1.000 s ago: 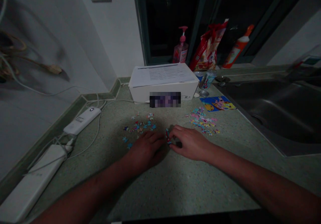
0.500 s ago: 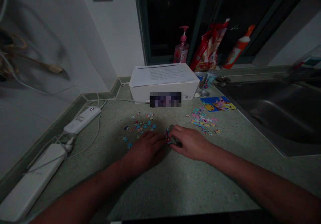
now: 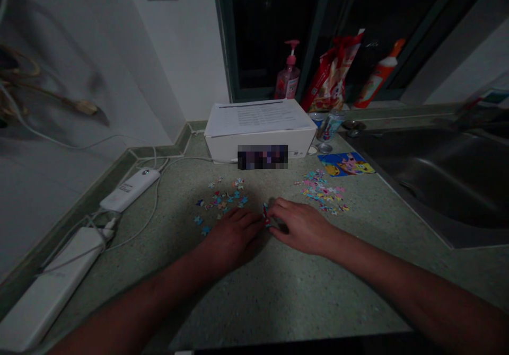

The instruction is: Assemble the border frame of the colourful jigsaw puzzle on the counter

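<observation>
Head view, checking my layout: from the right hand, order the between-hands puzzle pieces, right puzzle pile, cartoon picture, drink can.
1. Puzzle pieces, touching the right hand
2. Puzzle pile, ahead right
3. Cartoon picture, beyond it
4. Drink can, at back

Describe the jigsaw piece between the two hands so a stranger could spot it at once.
Find the white box on the speckled countertop. In front of it lie a left heap of jigsaw pieces and a right heap; between them, the left hand and right hand meet at a small red-and-blue jigsaw piece. It alone sits at the fingertips, apart from both heaps.
</observation>
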The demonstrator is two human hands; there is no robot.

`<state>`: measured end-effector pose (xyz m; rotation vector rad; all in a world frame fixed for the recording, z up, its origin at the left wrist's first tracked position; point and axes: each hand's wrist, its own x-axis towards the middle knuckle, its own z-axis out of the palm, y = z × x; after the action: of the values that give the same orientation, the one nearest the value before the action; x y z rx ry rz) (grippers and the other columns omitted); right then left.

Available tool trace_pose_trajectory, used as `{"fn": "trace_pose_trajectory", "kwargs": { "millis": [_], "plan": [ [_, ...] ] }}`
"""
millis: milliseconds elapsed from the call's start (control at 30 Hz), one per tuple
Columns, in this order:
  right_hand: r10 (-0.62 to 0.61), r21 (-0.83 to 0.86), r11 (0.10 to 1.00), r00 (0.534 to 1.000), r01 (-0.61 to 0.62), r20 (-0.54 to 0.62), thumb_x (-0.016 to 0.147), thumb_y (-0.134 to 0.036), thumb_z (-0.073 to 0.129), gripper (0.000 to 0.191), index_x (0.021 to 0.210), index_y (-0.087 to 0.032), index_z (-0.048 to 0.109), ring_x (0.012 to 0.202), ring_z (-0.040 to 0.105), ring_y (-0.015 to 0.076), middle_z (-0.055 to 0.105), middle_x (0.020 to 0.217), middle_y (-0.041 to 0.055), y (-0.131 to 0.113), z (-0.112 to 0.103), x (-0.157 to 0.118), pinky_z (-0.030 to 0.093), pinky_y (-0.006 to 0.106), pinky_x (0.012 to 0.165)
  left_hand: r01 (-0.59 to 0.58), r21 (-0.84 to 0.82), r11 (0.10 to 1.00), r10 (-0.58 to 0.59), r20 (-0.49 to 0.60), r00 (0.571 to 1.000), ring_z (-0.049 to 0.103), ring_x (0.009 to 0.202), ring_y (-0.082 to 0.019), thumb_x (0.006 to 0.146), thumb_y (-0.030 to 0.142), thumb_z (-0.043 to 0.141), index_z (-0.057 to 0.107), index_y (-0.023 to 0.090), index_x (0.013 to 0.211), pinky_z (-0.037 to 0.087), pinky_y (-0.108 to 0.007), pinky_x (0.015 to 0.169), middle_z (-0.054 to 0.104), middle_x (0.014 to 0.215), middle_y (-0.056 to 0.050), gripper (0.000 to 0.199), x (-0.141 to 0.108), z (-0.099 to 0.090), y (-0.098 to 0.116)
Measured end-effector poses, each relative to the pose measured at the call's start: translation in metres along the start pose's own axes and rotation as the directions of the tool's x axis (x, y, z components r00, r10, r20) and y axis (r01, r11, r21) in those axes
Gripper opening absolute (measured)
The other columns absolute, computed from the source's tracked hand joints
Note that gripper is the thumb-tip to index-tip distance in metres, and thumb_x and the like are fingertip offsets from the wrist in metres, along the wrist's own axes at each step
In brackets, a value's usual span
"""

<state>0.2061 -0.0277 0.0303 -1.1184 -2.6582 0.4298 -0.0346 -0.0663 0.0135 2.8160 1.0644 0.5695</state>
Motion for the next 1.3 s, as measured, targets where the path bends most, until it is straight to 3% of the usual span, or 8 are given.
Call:
{"fn": "trace_pose_trajectory", "kwargs": {
  "millis": [800,900,1067,1300],
  "plan": [
    [-0.040,-0.025,0.999,0.999,0.041,0.035,0.096,-0.026,0.070,0.018,0.113,-0.019,0.071,0.093,0.069,0.0230,0.068,0.110,0.0079,-0.0003,-0.0010,-0.0001,0.051,0.035,0.077,0.008,-0.010,1.000,-0.008,0.019,1.000,0.070,0.111,-0.027,0.102,0.020,0.062,0.066,0.018,0.133,0.057,-0.047,0.098,0.074,0.130,-0.009,0.031,0.0012,-0.0024,0.0010],
    [-0.051,-0.009,0.999,0.999,0.051,-0.012,0.094,-0.024,0.071,0.019,0.113,-0.020,0.071,0.100,0.069,0.0251,0.069,0.113,0.0093,0.0008,-0.0001,0.0008,0.054,0.039,0.084,0.000,-0.023,1.000,0.000,-0.001,1.000,0.070,0.111,-0.027,0.103,0.020,0.062,0.066,0.017,0.133,0.057,-0.047,0.098,0.075,0.130,-0.010,0.031,0.0003,-0.0012,0.0002],
    [-0.131,0.017,0.991,0.989,0.133,-0.067,0.096,-0.021,0.070,0.020,0.116,-0.020,0.071,0.122,0.065,0.0291,0.068,0.135,0.0139,0.0040,0.0003,0.0027,0.052,0.048,0.105,0.016,-0.036,0.999,-0.016,-0.002,1.000,0.069,0.112,-0.027,0.104,0.022,0.060,0.065,0.019,0.135,0.057,-0.048,0.099,0.074,0.132,-0.009,0.032,0.0000,0.0000,-0.0009],
    [-0.163,0.019,0.986,0.985,0.164,-0.052,0.096,-0.021,0.070,0.018,0.115,-0.019,0.072,0.119,0.068,0.0274,0.071,0.130,0.0127,0.0068,0.0013,0.0048,0.053,0.048,0.105,0.020,-0.067,0.998,-0.022,-0.031,0.999,0.069,0.112,-0.026,0.104,0.021,0.060,0.066,0.022,0.133,0.056,-0.047,0.099,0.075,0.128,-0.008,0.030,-0.0011,-0.0092,-0.0025]
  ]
}}
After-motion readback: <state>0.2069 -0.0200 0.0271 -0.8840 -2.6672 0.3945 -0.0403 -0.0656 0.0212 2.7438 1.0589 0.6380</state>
